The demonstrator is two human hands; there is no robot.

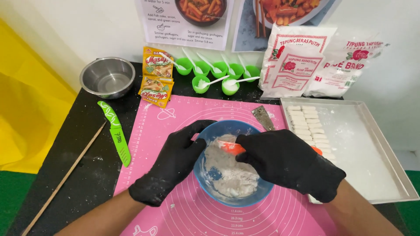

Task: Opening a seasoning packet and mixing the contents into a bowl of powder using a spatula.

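We work at a black table (92, 175) spread with a pink silicone mat (175, 131), and the blue bowl (236, 199) sits at the mat's middle, holding pale, crumbly flour dough (229, 175). Our left hand (173, 164), black-gloved, curls around the bowl's left rim and steadies it; our right hand (288, 161) is closed around an orange spatula (232, 147) whose tip rests in the dough. To mix well here, we judge it best to keep the bowl pinned, scrape from the wall toward the centre, and fold the dry crumbs under rather than flick them over the rim.

To the right lies a grey metal tray (376, 148), dusted white, with a row of small white dough pieces (308, 126) along its left side. Behind it lean two white flour bags (323, 61) with red flower marks. On the wall above hang printed recipe sheets (188, 22) with food pictures. Left of the bags stand small green cups (218, 74) with white spoons, then two orange-and-yellow seasoning sachets (156, 76) and a steel bowl (107, 78). A green knife (116, 133) and a thin wooden stick (65, 179) lie at left, and a metal scraper (262, 117) just behind the bowl.
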